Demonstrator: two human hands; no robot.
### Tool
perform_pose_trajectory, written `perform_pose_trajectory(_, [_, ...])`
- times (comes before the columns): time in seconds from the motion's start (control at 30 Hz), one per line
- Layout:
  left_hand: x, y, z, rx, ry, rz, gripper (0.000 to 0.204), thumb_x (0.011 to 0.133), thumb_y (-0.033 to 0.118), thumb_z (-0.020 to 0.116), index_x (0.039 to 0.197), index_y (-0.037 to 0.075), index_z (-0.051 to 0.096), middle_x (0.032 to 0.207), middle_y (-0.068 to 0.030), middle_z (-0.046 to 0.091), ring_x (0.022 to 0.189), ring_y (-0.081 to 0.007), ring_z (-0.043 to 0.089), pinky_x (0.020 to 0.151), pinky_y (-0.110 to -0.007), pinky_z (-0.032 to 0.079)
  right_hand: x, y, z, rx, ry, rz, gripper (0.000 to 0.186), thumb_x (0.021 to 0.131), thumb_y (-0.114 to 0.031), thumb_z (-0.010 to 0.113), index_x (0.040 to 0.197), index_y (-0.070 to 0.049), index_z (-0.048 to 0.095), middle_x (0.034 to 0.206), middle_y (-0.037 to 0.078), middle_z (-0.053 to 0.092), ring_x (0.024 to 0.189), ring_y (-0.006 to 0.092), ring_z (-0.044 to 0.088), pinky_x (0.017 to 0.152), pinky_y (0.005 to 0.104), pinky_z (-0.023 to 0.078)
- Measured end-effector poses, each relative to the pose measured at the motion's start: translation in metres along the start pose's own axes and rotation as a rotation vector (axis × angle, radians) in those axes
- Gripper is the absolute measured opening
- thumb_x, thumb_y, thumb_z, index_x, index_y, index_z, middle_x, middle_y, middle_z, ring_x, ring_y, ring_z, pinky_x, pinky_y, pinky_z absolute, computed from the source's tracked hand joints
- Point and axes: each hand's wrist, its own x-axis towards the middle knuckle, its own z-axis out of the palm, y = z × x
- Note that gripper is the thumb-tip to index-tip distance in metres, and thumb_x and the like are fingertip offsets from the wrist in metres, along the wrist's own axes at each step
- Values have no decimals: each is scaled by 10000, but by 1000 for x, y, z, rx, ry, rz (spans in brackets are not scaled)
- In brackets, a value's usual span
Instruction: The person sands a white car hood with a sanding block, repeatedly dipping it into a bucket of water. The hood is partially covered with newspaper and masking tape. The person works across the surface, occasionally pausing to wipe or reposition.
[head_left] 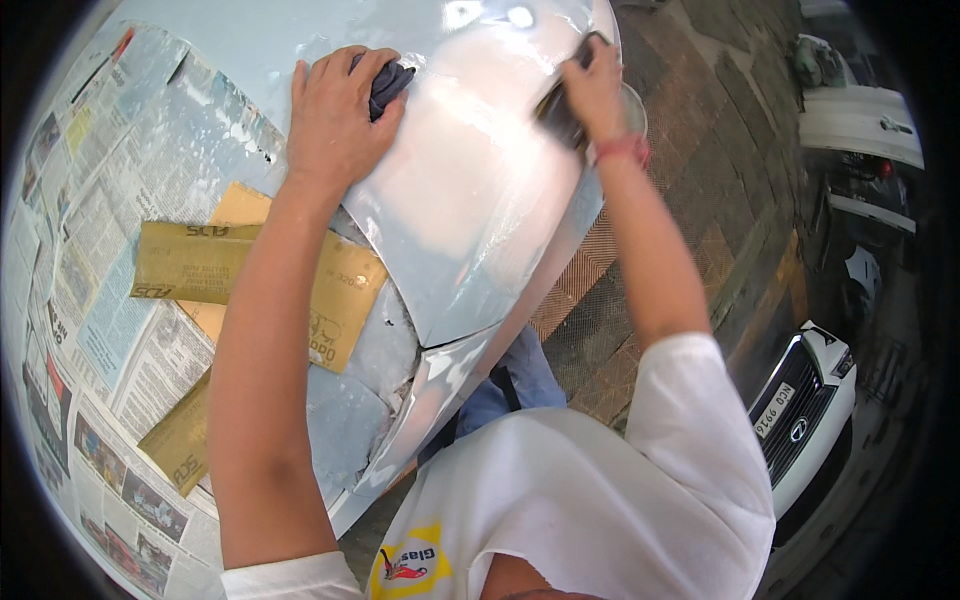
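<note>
A wet car body panel [450,190], grey with pale pinkish-white patches, lies in front of me. On its left part rests my left hand [340,125], its fingers closed round a bunched dark cloth [390,88]. Over at the panel's right edge, my right hand [597,92] grips a dark sanding block [562,115] against the surface. The block is smeared by motion, so its detail is hard to make out. A red band circles my right wrist.
Newspaper [130,200] covers the surface on the left. Brown sandpaper sheets [190,262] lie there, partly behind my left forearm. Right of the panel is a paved floor [700,150]. A white car [805,420] stands at the lower right, with other vehicles beyond.
</note>
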Motion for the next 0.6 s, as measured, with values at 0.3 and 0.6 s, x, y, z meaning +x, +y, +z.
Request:
perform_pose_trajectory(0.3, [2,6,-7,2,-19,-21,417,963,286,768,1365,203,694,1358,-87,668,1352,-350,594,1273,-655,339,-175,-31,10,-67,-120,-499,815,1007,-244,662,1680,86,341,1759,435,190,1652,620,126,1373,624,133])
perform_pose_trajectory(0.6, [4,7,-8,-7,-54,-34,432,951,261,773,1369,190,691,1370,-93,664,1353,-353,593,1280,-660,325,60,28,-14,-32,-27,-2,802,1011,-352,621,1646,87,405,1744,401,284,1666,548,181,1387,567,106])
